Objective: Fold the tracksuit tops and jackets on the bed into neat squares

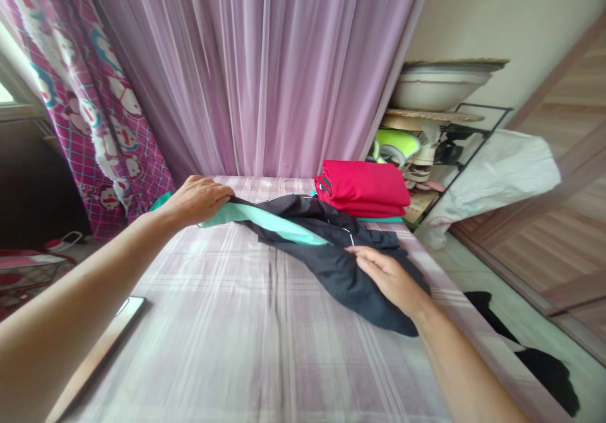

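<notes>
Clearly, in the head view, the left hand, left of centre, grips an edge of the black-and-teal garment with closed fingers; the right hand, right of centre, touches its dark cloth, though I cannot tell whether those fingers pinch; the garment lies mid-frame on the table; a phone lies lower left.

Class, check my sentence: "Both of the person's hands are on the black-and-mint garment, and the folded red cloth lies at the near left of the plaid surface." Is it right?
Not quite. The head view shows the folded red cloth at the far right of the plaid surface, not the near left. The left hand and right hand are both on the black-and-mint garment, as stated.
</notes>
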The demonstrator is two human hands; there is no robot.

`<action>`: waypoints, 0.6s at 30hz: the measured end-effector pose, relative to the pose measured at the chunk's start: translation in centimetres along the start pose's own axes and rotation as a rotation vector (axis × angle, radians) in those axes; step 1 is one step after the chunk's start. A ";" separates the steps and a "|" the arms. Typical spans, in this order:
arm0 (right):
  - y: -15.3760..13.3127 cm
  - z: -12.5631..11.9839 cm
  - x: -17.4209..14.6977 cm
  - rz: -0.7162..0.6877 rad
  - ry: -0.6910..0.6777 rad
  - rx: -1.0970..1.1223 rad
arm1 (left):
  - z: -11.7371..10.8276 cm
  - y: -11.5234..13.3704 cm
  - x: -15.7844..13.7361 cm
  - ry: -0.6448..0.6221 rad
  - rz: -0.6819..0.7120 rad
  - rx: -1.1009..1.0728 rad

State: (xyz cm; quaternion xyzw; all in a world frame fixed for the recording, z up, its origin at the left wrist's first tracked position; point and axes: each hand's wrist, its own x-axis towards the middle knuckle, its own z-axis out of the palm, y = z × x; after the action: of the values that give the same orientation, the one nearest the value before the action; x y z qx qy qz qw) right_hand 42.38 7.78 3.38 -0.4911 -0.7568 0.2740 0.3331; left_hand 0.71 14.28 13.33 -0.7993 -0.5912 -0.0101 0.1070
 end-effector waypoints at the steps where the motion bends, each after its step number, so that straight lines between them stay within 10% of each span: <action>1: -0.4 0.3 -0.4 0.010 -0.110 -0.002 | 0.3 -0.2 -0.4 -0.096 -0.020 -0.037; 4: -0.8 1.6 -1.3 -0.004 -0.309 -0.056 | 3.0 0.1 -2.3 -0.404 -0.071 -0.137; 9: 0.9 2.0 -1.6 0.045 -0.136 -0.277 | 6.7 0.4 -5.8 -0.519 -0.063 -0.210; 18: 5.4 1.9 -3.3 0.052 -0.242 -0.559 | 1.4 -1.8 -7.5 -0.695 -0.055 -0.427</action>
State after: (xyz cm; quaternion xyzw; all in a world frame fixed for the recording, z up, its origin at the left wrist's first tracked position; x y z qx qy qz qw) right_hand 44.89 6.55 -2.58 -0.5466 -0.8243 0.1202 0.0855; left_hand -3.46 7.97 11.14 -0.7432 -0.5981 0.1353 -0.2678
